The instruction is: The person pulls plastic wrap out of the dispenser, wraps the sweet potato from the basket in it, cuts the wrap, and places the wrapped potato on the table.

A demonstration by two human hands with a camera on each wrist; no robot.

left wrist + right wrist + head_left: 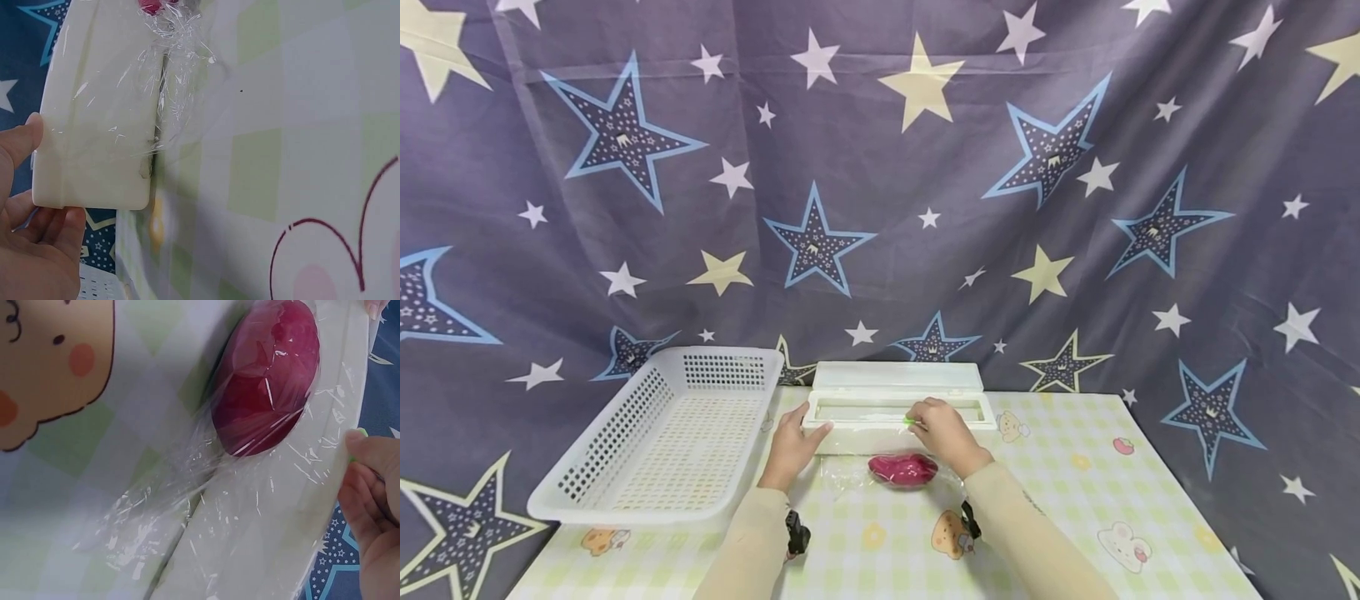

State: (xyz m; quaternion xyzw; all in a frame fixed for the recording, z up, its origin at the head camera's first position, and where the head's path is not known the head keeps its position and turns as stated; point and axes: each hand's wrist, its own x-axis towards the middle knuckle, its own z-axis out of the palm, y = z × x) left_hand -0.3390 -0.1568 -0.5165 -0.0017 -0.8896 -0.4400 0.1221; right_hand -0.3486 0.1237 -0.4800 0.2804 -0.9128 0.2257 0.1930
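Observation:
A white cling film dispenser [865,442] lies lengthwise on the table with its lid [898,375] raised at the back. My left hand [793,446] grips its left end, thumb on the front edge and fingers beneath the corner in the left wrist view. Near the dispenser's middle, my right hand [947,433] pinches the small green slider cutter [909,421] on the front edge. Clear cling film [275,481] drapes down the front face onto the table. Under that film, against the dispenser's front, lies a smooth purplish-red oblong thing [902,470], like a sweet potato.
A white perforated plastic basket [745,467] stands on the left side of the table. The table wears a green-and-white checked cloth [1075,517] with cartoon prints. Behind hangs a dark curtain [880,267] with stars.

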